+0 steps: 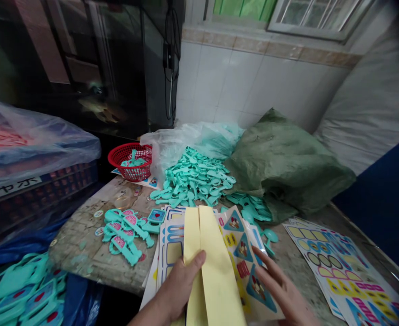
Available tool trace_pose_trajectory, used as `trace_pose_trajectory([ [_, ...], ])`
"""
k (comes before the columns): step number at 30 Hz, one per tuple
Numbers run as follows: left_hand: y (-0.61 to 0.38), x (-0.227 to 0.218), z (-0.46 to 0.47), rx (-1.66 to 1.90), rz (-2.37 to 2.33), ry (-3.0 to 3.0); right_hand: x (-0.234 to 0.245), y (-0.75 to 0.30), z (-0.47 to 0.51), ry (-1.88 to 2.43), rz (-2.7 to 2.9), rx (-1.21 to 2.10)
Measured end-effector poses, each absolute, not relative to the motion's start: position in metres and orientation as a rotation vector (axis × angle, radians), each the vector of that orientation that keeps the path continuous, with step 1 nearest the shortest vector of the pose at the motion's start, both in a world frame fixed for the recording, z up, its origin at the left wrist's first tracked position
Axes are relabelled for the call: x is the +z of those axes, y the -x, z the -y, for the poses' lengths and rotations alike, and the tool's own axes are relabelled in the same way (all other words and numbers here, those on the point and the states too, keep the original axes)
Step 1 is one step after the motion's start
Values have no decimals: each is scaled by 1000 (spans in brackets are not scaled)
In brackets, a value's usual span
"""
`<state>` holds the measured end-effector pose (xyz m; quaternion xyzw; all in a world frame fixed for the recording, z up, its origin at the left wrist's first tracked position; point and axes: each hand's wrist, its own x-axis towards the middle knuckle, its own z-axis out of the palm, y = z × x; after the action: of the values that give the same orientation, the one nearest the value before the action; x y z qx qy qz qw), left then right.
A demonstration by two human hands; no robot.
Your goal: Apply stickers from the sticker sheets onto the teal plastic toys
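My left hand (pixel 177 287) grips a pair of pale yellow paper strips (pixel 208 262) from below, thumb pressed on the left strip. The strips lie over a stack of sticker sheets (pixel 242 246) printed with triangles and rectangles. My right hand (pixel 281 290) rests with fingers stretched flat on the sticker sheet beside the strips. Beyond the sheets is a heap of teal plastic parts (pixel 192 179). A few teal parts with pink stickers (pixel 125 231) lie to the left.
A red basket (pixel 131 160) with teal parts stands at the back left. A green sack (pixel 284 163) and a clear plastic bag (pixel 186 140) lie behind the heap. More sticker sheets (pixel 342 267) are at right. A covered crate (pixel 33 167) stands left; teal pieces (pixel 19 290) lie below.
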<state>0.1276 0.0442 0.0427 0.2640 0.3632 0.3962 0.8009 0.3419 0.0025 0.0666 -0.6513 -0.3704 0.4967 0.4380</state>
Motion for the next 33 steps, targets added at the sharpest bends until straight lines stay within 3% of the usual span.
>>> trace_pose_trajectory([
  [3, -128, 44, -44, 851, -810, -569, 62, -364, -8, 1817, 1144, 1042],
  [7, -128, 39, -43, 900, -822, -604, 64, -367, -7, 1950, 1511, 225],
  [9, -129, 37, -44, 909, -795, -612, 65, -346, -2, 1844, 1666, 70],
  [15, -129, 40, -43, 919, -868, -629, 26, -274, 1, 1582, 2110, 287],
  [18, -127, 38, -42, 940, -887, -644, 20, -276, -2, 1601, 1931, 357],
  [26, -124, 42, -45, 830, -855, -523, 59, -331, -3, 1845, 1326, 793],
  [33, -125, 42, -45, 847, -811, -454, 57, -351, -5, 1972, 1292, 820],
])
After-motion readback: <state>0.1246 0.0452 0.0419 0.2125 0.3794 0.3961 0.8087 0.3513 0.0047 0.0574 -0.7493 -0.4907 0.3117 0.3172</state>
